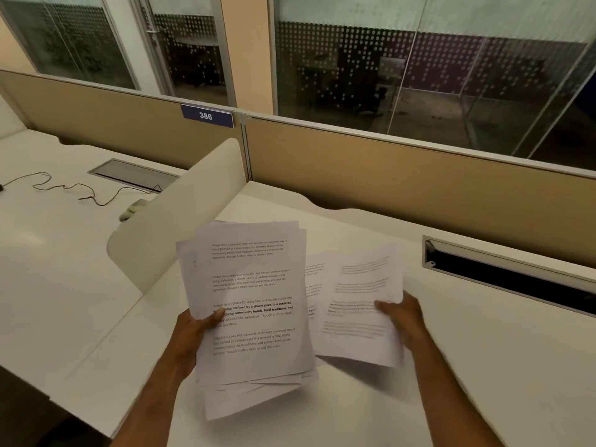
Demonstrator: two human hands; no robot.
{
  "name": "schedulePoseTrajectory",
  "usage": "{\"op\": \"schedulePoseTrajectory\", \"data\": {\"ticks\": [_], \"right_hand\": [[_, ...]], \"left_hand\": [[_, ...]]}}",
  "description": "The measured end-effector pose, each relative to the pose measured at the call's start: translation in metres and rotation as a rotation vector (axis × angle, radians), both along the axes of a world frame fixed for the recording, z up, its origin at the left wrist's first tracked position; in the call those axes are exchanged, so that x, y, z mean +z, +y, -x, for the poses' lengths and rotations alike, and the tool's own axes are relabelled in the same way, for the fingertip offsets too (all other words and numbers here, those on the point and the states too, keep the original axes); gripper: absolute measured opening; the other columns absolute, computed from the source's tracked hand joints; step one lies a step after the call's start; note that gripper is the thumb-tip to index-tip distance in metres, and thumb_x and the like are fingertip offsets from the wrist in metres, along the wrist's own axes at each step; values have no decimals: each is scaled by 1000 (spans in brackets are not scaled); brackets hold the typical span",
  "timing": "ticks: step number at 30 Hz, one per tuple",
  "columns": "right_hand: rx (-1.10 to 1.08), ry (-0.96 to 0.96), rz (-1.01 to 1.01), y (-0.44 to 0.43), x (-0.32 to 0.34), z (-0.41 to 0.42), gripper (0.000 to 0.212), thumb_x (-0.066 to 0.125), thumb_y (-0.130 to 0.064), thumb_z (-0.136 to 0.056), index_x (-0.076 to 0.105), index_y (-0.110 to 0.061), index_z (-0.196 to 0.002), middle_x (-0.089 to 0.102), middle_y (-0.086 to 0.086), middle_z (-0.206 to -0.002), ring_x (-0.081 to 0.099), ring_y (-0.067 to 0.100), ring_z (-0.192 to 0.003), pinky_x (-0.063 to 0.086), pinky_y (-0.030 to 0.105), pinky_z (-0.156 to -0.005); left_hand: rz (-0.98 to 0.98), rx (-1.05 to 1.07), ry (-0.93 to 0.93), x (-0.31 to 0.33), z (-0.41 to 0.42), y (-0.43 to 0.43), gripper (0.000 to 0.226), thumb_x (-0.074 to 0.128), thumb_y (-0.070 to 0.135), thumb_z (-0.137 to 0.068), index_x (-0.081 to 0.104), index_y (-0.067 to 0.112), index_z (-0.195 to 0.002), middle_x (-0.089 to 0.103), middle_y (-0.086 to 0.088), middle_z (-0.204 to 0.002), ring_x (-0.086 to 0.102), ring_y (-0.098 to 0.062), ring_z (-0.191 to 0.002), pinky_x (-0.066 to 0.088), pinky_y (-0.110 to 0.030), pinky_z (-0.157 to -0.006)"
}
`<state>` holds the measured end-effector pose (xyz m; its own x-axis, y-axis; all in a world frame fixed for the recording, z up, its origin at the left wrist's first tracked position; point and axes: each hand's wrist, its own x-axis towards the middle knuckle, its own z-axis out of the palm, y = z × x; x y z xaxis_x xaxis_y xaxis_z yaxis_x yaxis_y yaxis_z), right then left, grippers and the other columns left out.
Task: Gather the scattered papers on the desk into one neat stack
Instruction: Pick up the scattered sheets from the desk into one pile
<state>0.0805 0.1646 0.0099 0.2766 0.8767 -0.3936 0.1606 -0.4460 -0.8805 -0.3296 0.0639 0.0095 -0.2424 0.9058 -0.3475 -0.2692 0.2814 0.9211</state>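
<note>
My left hand point(196, 330) grips a loose bundle of printed white papers point(254, 304) by its left edge, thumb on top, and holds it above the white desk point(451, 366). The sheets in the bundle are fanned and uneven at the bottom. My right hand point(404, 317) pinches a single printed sheet point(358, 304) by its right side, lifted off the desk and blurred. Another printed sheet point(314, 285) shows between the two, partly hidden behind them; whether it lies flat on the desk I cannot tell.
A curved white divider point(180, 217) stands to the left of the papers. A tan partition point(403, 185) with a "386" label point(206, 116) runs along the back. An open cable slot point(509, 275) lies at right. A thin cable point(80, 188) snakes over the neighbouring desk.
</note>
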Motion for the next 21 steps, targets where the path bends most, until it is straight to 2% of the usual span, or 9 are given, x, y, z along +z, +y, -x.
{"op": "schedulePoseTrajectory", "data": {"ticks": [4,7,10,14,16,18,19,21], "right_hand": [[94,290,-197,-9,58,-24,45,81,-5,-76,68,-9,-119,75,16,-114,75,34,-97,61,42,-80],[220,449,-208,-23,85,-33,46,81,-14,-80,66,-12,-124,74,16,-119,72,39,-105,60,50,-83],[301,533,-201,-35,88,-3,42,78,-11,-80,69,-7,-120,73,20,-119,71,40,-106,60,46,-81],[355,524,-140,-54,68,64,50,79,-16,-79,66,0,-124,75,17,-115,72,36,-106,61,43,-87],[418,510,-88,-64,58,89,46,75,-20,-85,64,-9,-128,76,10,-116,73,30,-106,61,40,-88],[496,470,-52,-71,50,106,43,74,-24,-89,61,-17,-129,75,6,-120,73,27,-107,60,44,-92],[499,436,-50,-74,46,112,44,75,-23,-88,58,-18,-128,73,6,-122,73,26,-106,59,46,-93],[455,351,-65,-77,39,124,52,79,-16,-84,51,-21,-127,70,5,-124,72,24,-106,58,46,-95]], "left_hand": [[-10,1,-3,5,6,0,41,80,17,-74,70,8,-112,81,-16,-101,79,-37,-84,64,-42,-62],[-21,-6,-17,9,6,-3,37,79,15,-76,70,9,-111,81,-16,-101,79,-36,-84,65,-41,-61],[-28,-29,-31,13,0,-7,34,78,12,-79,70,8,-112,81,-17,-102,79,-36,-85,65,-42,-63],[-35,-44,-48,17,-9,-16,43,79,17,-76,70,5,-116,78,-21,-108,77,-40,-91,65,-47,-69],[-33,-46,-36,19,-14,-23,47,82,21,-76,70,5,-118,76,-25,-112,76,-43,-93,63,-51,-75],[-21,-35,-10,20,-18,-31,54,86,35,-72,72,7,-116,75,-26,-112,76,-42,-93,62,-53,-78],[-14,-18,-23,21,-18,-36,57,82,44,-72,74,8,-114,76,-25,-111,76,-41,-94,62,-52,-79],[14,22,-127,21,-19,-46,56,65,59,-87,75,14,-118,77,-22,-113,74,-42,-101,61,-53,-84]]}}
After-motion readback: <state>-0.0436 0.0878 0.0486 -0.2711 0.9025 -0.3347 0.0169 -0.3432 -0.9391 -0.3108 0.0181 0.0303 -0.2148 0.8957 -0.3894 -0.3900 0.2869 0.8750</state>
